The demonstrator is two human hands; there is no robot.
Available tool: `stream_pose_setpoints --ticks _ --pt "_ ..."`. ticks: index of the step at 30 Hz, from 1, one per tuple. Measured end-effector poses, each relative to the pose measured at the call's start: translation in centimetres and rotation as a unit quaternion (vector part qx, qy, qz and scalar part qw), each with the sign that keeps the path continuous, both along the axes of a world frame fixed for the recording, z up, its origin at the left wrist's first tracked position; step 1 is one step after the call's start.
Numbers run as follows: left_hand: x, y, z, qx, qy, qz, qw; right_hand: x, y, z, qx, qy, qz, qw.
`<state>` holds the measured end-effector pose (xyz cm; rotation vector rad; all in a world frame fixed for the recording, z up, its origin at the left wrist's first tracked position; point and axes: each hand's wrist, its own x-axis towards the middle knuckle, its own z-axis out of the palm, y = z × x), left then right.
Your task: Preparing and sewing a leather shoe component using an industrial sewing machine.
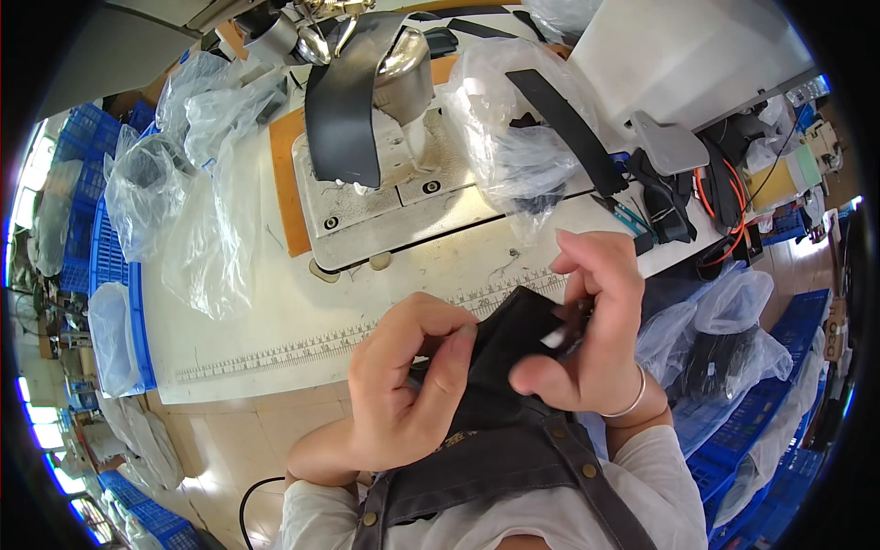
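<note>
In front of my chest, above the near edge of the table, is a folded black piece (pixel 513 344), leather or fabric. My left hand (pixel 412 380) is closed on its left edge, thumb and forefinger pinching it. My right hand (pixel 600 316) is at the right side of the piece, with thumb and forefinger wide apart. Some of its other fingers are smeared by motion near the piece's edge. A small white spot (pixel 553 339) shows there; I cannot make out what it is. The lower part of the piece blends into my dark apron (pixel 495 477).
A sewing machine (pixel 403 87) stands beyond my hands, a black strip (pixel 344 119) draped over it. A printed ruler (pixel 339 344) runs along the table. Clear plastic bags (pixel 206 220) lie left; another bag (pixel 504 137) and a black strip (pixel 568 128) lie right. Blue crates (pixel 761 412) flank the table.
</note>
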<state>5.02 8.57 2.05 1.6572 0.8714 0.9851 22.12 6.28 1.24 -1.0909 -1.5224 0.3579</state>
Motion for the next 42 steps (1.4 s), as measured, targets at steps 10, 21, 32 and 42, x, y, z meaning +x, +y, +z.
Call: stream_pose_setpoints --ticks 10,21,32,42 --pt "0.3 0.0 0.1 0.154 0.031 0.052 0.986 0.6 -0.2 -0.6 0.206 -0.286 -0.089 0.932" --pt "0.4 -0.2 0.1 0.167 0.075 0.068 0.981 0.9 0.1 0.2 0.166 -0.317 -0.048 0.933" --pt "1.3 -0.6 -1.2 0.255 0.058 0.141 0.955 -1.5 -0.2 -1.9 0.021 -0.029 0.025 0.999" --pt "0.8 -0.9 -1.3 0.212 0.035 0.113 0.970 -1.5 -0.2 -3.1 -0.095 0.208 0.139 0.964"
